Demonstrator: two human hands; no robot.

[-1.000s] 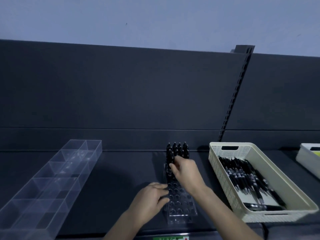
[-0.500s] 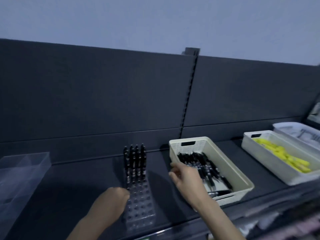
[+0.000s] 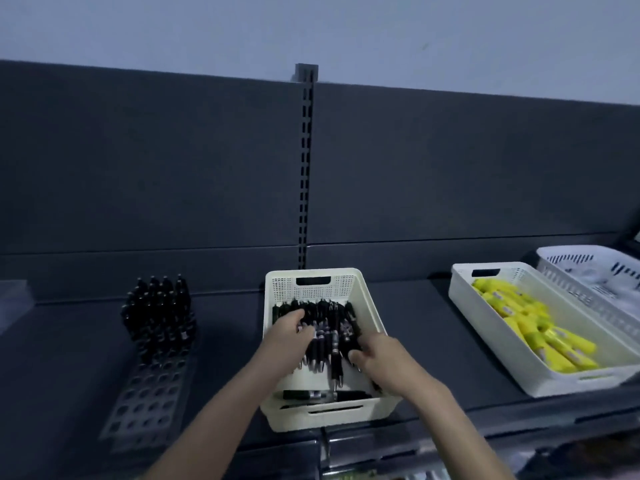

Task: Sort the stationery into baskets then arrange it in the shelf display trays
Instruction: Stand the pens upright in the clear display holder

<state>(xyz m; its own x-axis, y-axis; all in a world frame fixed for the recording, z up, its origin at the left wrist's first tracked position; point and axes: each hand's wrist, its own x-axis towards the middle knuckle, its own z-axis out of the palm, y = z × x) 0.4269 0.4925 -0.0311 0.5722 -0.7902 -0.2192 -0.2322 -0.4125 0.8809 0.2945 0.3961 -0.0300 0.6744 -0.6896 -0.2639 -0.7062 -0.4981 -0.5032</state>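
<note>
A cream basket (image 3: 313, 284) on the dark shelf holds a heap of black pens (image 3: 329, 327). Both my hands are inside it. My left hand (image 3: 289, 336) lies on the left side of the heap with its fingers curled round several pens. My right hand (image 3: 379, 356) is at the heap's right side, fingers bent in among the pens. To the left stands a clear display tray with holes (image 3: 147, 400); several black pens (image 3: 159, 306) stand upright in its far rows, and its near rows hold nothing.
A second cream basket (image 3: 485, 303) of yellow highlighters (image 3: 533, 327) sits on the right, with a white basket (image 3: 588, 261) behind it. A clear compartment tray's corner (image 3: 14, 299) shows at the left edge. The shelf's slotted upright (image 3: 306, 161) rises behind the pen basket.
My view has swung right, bringing the pen basket to the middle. My left hand left the holed tray and both hands went into the pen basket.
</note>
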